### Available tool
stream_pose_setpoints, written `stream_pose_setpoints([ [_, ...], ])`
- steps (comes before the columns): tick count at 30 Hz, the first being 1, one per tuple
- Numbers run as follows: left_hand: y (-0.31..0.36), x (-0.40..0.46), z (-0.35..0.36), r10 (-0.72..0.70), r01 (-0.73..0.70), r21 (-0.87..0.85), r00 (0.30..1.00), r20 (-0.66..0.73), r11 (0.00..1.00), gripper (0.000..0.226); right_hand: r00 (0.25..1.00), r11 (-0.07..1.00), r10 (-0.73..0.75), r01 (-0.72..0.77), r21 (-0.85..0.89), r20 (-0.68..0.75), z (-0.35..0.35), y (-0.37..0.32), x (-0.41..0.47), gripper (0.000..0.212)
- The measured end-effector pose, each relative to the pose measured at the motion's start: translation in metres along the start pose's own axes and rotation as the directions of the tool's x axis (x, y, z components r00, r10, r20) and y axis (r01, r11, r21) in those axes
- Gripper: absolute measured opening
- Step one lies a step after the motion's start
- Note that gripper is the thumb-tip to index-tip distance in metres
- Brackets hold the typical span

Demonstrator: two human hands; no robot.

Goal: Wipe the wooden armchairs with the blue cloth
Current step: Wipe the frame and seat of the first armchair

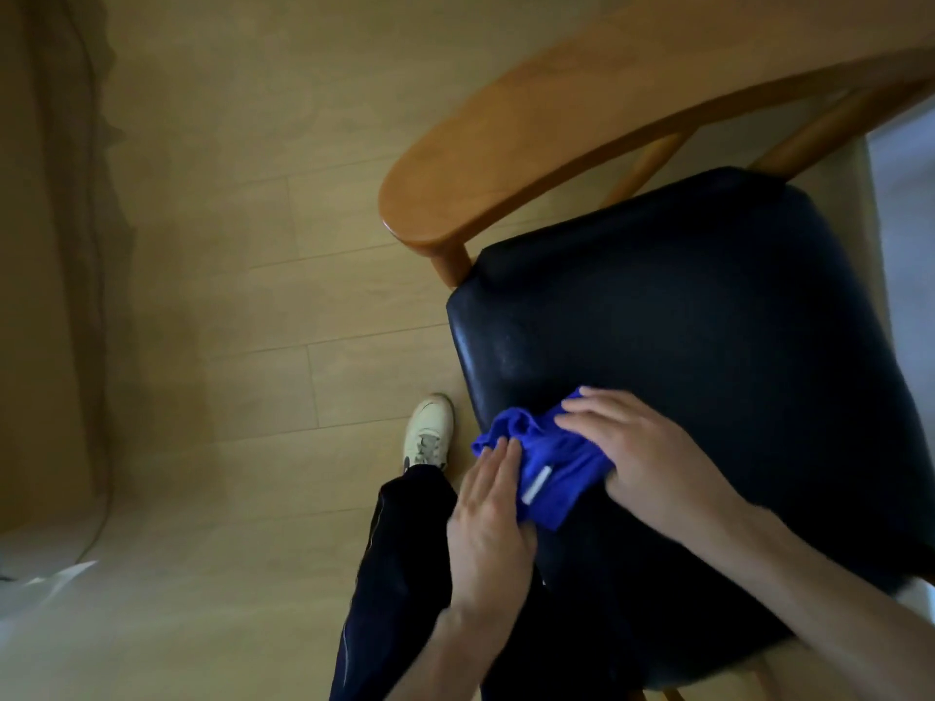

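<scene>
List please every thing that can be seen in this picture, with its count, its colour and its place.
armchair: one, orange-brown wood frame, right half of view; its curved armrest runs from centre to top right
seat cushion: one, black, on the armchair
blue cloth: one, bright blue with a small white tag, crumpled on the front left part of the seat cushion
floor: light wood planks, left and centre
curtain: one, beige, far left edge
white object: one, bottom left corner; cannot tell what it is
shoe: one, white, on the floor beside the chair
trouser leg: one, dark, bottom centre
left hand: fingers straight, touching the cloth's left edge
right hand: flat, pressing on the cloth
</scene>
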State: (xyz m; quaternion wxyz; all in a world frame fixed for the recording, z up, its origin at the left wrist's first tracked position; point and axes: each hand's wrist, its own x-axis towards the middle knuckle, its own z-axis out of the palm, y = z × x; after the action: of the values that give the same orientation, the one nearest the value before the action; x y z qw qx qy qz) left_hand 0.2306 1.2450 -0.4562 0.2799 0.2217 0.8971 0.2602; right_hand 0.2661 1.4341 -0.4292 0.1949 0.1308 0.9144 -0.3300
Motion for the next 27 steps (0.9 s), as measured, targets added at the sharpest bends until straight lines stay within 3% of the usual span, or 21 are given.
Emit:
stream_pose_setpoints([
  [6, -0.015, 0.127, -0.072, -0.103, 0.103, -0.013, 0.956, -0.273, 0.995, 0.064, 0.971, 0.997, -0.063, 0.072, 0.028, -0.231, -0.033, -0.029, 0.117, 0.058],
  [10, -0.022, 0.162, -0.073, -0.015, 0.036, 0.088, 0.972, -0.233, 0.995, 0.068, 0.943, 1.000, -0.018, 0.014, -0.014, -0.332, -0.027, -0.035, 0.150, 0.037],
  [15, -0.029, 0.095, -0.038, -0.075, 0.070, -0.031, 0.980, -0.185, 0.997, 0.070, 0.983, 0.997, -0.017, 0.004, -0.073, -0.182, -0.003, -0.025, 0.088, 0.062],
  [21, -0.031, 0.020, -0.026, -0.109, 0.108, -0.070, 0.994, -0.013, 0.992, 0.069, 0.998, 1.000, -0.030, 0.029, 0.007, 0.050, 0.002, -0.026, 0.041, 0.068],
  [23, -0.027, 0.036, -0.039, -0.119, 0.115, -0.066, 0.992, -0.052, 0.991, 0.067, 0.999, 0.998, -0.034, 0.035, 0.053, -0.010, -0.006, -0.029, 0.057, 0.069],
  [27, -0.023, 0.117, -0.074, -0.130, 0.112, -0.082, 0.957, -0.259, 0.990, 0.068, 0.967, 0.997, -0.044, 0.057, 0.047, -0.250, -0.026, -0.035, 0.119, 0.067],
])
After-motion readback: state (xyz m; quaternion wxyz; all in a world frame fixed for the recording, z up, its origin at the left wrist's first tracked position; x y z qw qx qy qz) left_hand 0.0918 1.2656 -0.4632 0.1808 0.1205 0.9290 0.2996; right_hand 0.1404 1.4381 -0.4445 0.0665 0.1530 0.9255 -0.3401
